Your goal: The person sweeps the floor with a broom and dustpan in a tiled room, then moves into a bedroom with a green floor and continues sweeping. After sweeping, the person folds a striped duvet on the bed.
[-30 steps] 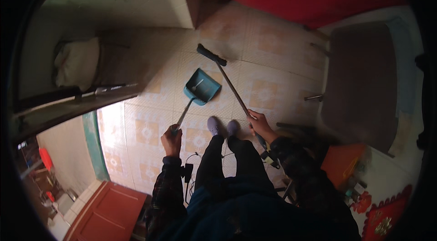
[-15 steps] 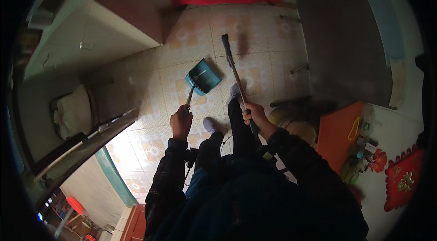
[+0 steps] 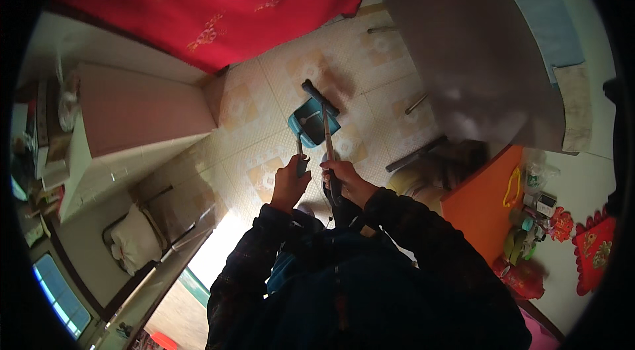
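Hands meet over the tiled floor (image 3: 264,132), just in front of the person's body; the left hand (image 3: 289,185) is closed around the thin handle of a blue dustpan (image 3: 311,122), and the right hand (image 3: 347,181) is closed around the long grey shaft of a broom (image 3: 325,128); the two hands sit just beside each other, the left a little lower in the view; the dustpan rests on the floor ahead of the hands, its open tray turned away from the person, and the dark head of the broom lies across the far rim of the tray, touching or just over it; which of the two I cannot tell; the broom shaft runs from the right hand straight over the dustpan, close beside the dustpan handle; a red patterned cloth (image 3: 211,0) hangs along the far edge of the floor; a brown cabinet (image 3: 139,109) stands at the floor's left edge; a dark grey table top (image 3: 476,52) spreads over the right side, with its metal legs showing beneath; an orange surface (image 3: 479,201) sits near the person's right elbow, with small items crowded beyond it; both dark sleeves come up from the lower edge.
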The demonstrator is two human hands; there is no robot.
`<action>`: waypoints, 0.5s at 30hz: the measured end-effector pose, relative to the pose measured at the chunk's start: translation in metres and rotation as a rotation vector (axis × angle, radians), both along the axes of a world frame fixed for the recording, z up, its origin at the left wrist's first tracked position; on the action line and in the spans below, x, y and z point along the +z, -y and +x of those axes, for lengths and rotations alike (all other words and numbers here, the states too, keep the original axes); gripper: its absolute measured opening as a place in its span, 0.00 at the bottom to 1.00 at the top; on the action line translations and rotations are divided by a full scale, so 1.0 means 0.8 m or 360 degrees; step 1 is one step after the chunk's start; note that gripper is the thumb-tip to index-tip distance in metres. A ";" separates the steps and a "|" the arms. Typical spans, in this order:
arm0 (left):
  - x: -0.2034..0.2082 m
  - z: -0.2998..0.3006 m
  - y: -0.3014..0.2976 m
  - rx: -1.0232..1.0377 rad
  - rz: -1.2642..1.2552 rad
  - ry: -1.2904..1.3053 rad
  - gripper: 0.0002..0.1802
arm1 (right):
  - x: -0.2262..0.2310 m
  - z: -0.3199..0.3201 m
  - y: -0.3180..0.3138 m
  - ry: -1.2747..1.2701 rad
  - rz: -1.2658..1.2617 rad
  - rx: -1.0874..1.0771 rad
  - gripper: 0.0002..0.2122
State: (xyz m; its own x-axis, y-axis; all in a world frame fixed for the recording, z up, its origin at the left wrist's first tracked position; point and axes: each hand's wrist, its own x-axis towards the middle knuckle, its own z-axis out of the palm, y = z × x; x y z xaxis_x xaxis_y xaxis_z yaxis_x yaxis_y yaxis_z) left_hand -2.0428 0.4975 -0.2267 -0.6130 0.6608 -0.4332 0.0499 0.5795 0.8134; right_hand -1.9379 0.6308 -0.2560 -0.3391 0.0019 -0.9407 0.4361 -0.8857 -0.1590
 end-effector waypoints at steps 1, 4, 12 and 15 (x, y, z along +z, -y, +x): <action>0.004 -0.004 -0.019 -0.0048 0.0069 -0.0105 0.20 | -0.001 -0.003 -0.014 -0.0070 0.0032 0.0021 0.06; 0.020 -0.021 -0.065 -0.0161 -0.0134 0.0207 0.24 | -0.003 -0.014 -0.051 -0.0269 -0.0050 -0.0189 0.07; 0.031 -0.050 -0.159 -0.0568 0.0199 -0.0141 0.24 | 0.001 -0.046 -0.118 -0.0267 0.0030 -0.0269 0.11; 0.035 -0.070 -0.187 -0.0738 0.0259 -0.0044 0.29 | 0.015 -0.059 -0.142 -0.0186 0.0155 -0.0187 0.14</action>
